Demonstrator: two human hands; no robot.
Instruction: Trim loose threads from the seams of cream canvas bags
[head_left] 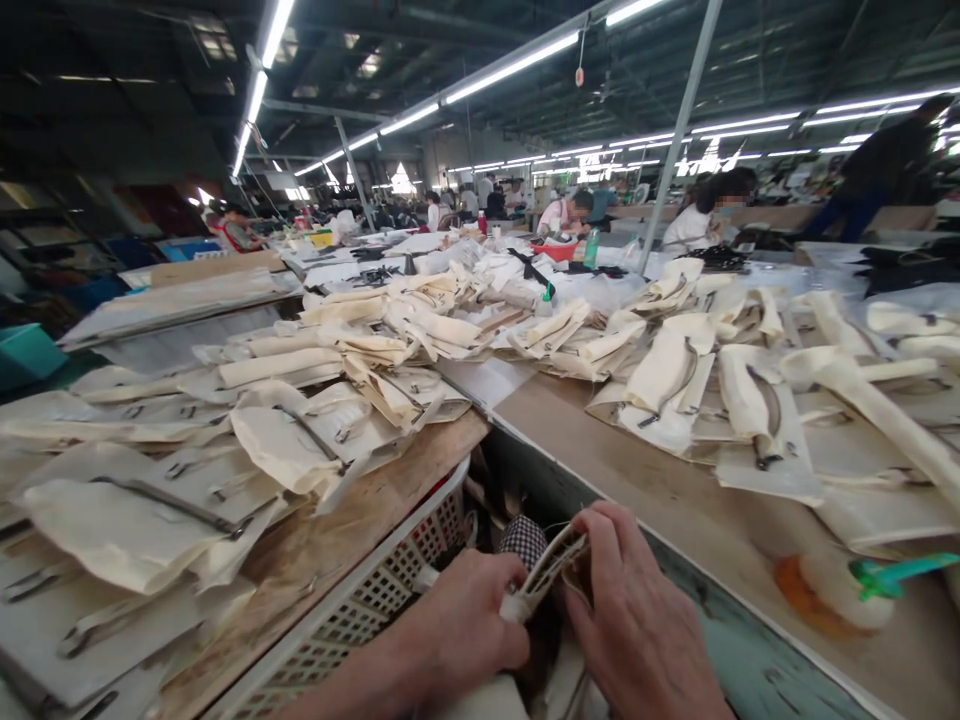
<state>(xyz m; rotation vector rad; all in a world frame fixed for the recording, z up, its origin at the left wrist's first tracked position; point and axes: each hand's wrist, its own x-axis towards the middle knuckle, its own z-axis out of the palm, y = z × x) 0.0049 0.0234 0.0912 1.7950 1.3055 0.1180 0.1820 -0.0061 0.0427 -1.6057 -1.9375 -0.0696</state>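
Observation:
Both hands meet low in the middle of the view, over the gap between two tables. Between them is a cream fabric piece (551, 568) with a raw, frayed edge standing up in a curve. My left hand (469, 625) pinches its left side between thumb and bent fingers. On the other side, my right hand (634, 610) grips the upper edge, fingers curled over it and thumb below. More cream cloth hangs under the hands, partly hidden by them. Just behind the fingers shows a black-and-white checked cloth (523, 540).
A white plastic basket (375, 600) stands against the left wooden table (300, 560). Cream fabric pieces with dark zips (172, 500) lie heaped on both tables. On the right table (720, 530) sits a round container with a green handle (892, 577). People work farther back.

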